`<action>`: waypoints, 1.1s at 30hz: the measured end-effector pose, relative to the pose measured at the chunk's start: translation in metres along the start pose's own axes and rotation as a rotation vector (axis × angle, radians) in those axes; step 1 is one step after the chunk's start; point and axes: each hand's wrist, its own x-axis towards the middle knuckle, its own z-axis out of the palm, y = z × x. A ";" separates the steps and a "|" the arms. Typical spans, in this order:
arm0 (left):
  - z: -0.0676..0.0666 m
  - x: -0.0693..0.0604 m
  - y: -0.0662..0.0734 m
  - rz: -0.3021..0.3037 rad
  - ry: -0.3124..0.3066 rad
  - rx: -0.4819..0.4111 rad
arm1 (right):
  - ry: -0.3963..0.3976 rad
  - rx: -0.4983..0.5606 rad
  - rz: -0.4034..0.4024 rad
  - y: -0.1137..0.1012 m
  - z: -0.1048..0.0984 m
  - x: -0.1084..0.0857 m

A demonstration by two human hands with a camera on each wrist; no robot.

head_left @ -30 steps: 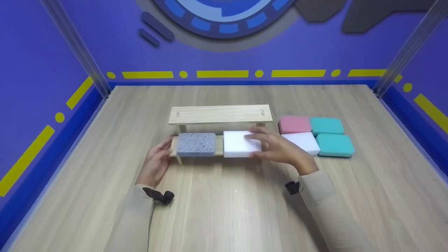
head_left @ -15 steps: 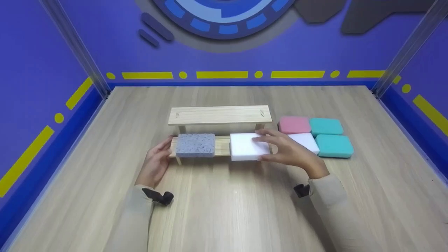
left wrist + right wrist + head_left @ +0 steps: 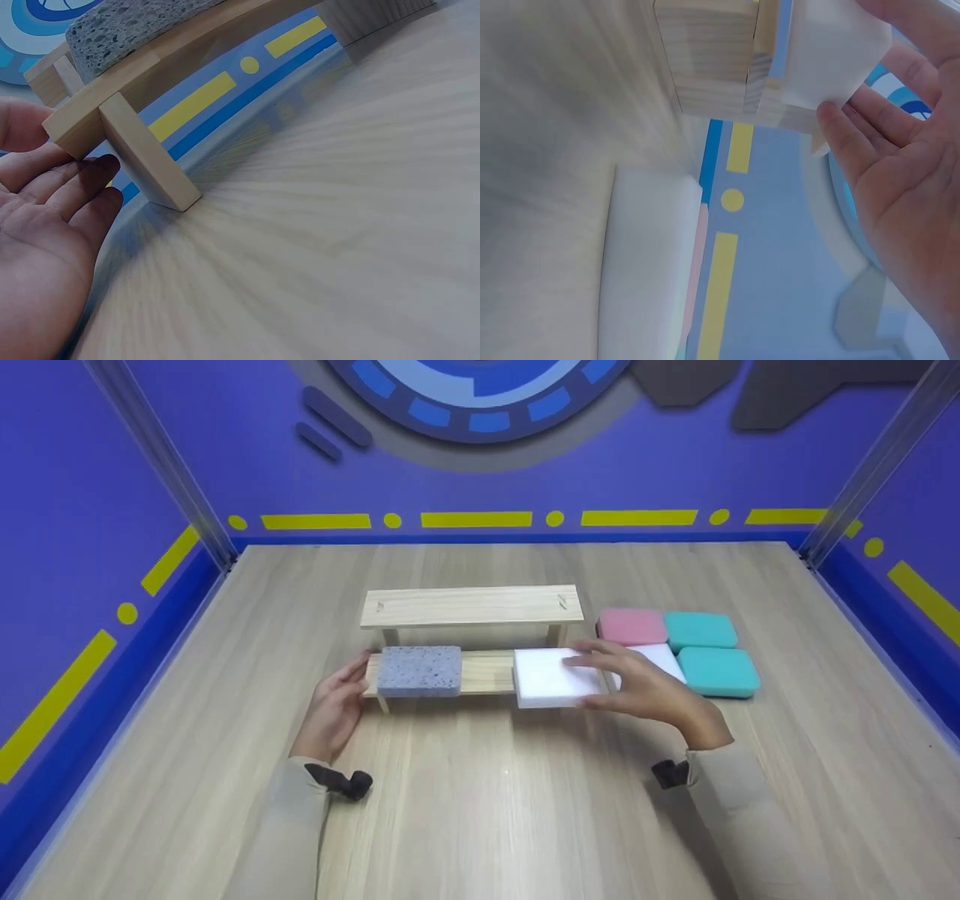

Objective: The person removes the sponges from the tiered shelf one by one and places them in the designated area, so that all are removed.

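At the right end of the front shelf (image 3: 487, 672), settle the white sponge (image 3: 553, 679) level, pinched in fingers of the right hand (image 3: 651, 690); brace the left end, pinched by the left hand (image 3: 334, 711).

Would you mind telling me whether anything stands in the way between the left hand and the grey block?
Nothing visible stands in the way: the left hand holds the left end of the front wooden stand, and only a narrow bare strip of the stand's top lies between that hand and the grey block.
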 end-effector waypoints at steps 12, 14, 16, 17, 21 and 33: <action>-0.001 -0.002 0.000 0.001 0.003 -0.010 | 0.019 -0.030 -0.019 0.007 -0.008 -0.013; -0.001 -0.002 0.000 0.004 0.005 -0.013 | 0.015 -0.031 -0.013 0.008 -0.009 -0.016; 0.000 -0.003 -0.001 0.006 0.007 -0.015 | 0.010 -0.035 -0.011 0.010 -0.011 -0.019; 0.000 -0.003 -0.001 0.007 0.007 -0.013 | 0.009 -0.034 -0.009 0.010 -0.011 -0.020; 0.000 -0.003 0.000 0.006 0.007 -0.003 | 0.014 -0.017 0.001 0.014 -0.014 -0.026; 0.000 -0.001 0.000 -0.006 0.019 0.002 | 0.004 -0.012 0.086 0.021 -0.016 -0.041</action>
